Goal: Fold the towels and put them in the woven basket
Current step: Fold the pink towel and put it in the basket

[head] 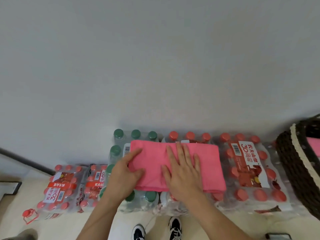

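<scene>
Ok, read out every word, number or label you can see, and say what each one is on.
"农夫山泉" and "30 周年": sideways on the label of the right red-capped pack.
"农夫山泉": upside down on the red band of the far-left pack.
"农夫山", cut off: red band of the neighbouring pack.
Barcode digits and small print: too small to read.
No text shows on the pink towel or woven basket.

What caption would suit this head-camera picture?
Left hand grips, right hand flattens a pink towel on water-bottle packs, basket alongside.
</scene>
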Motion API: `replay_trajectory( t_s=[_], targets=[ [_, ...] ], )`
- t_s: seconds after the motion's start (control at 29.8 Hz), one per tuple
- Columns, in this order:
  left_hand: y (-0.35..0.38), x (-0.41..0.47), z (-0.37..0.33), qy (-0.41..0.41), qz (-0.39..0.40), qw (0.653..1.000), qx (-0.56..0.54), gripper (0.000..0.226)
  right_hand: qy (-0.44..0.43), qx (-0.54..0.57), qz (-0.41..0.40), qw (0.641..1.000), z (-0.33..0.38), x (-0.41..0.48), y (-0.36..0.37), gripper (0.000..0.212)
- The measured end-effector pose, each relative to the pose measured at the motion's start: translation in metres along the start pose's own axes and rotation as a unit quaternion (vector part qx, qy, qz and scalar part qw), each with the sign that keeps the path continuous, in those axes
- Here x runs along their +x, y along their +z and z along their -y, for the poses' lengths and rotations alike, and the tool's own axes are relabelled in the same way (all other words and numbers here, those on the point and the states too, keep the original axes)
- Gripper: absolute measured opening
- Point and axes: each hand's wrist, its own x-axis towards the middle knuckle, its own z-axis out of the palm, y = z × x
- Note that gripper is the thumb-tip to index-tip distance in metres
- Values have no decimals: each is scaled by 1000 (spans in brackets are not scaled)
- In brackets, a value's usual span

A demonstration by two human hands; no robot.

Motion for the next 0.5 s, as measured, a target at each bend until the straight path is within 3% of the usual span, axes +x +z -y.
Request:
replay_trajectory(
  t_s=[0.13, 0.27, 0.4, 0.5],
  targets=[
    [-7, -6, 9, 26, -9, 1000, 9, 78, 0, -4, 12, 1000, -3, 0, -5, 64],
    [-18, -16, 25, 53, -70, 995, 55, 52, -46, 42, 31, 998, -3, -10, -15, 69],
    [-21, -24, 29, 26, -98, 991, 81, 30, -162, 37, -64, 984, 8, -32, -18, 44],
    [-19, -28, 24, 28, -91, 985, 142, 24, -181, 35, -80, 980, 9, -37, -11, 27]
  ],
)
